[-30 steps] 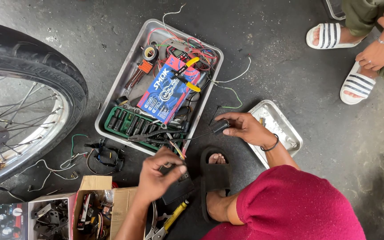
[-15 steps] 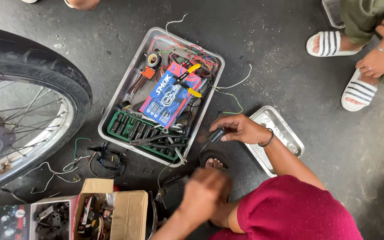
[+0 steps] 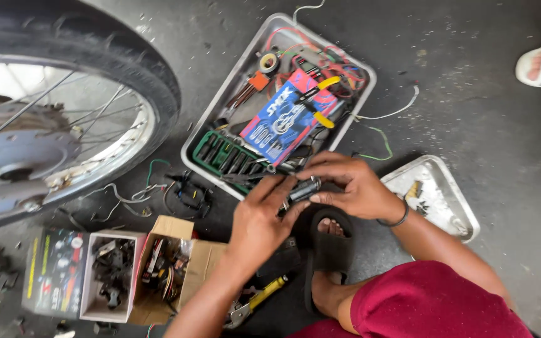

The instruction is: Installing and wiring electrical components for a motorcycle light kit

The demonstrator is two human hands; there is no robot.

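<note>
The left hand (image 3: 261,222) has risen to join the right hand (image 3: 352,188); both grip a small dark cylinder (image 3: 303,189) beside the metal tool tray (image 3: 220,106).

The left hand (image 3: 261,219) has come up from near the pliers (image 3: 255,303) and now meets the right hand (image 3: 352,184) at the tray's (image 3: 220,106) near edge, both gripping a small dark cylinder (image 3: 305,189).

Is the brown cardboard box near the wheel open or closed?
Open. The cardboard box has its flaps folded outward, and small dark parts and coloured wires show inside it from above.
</note>
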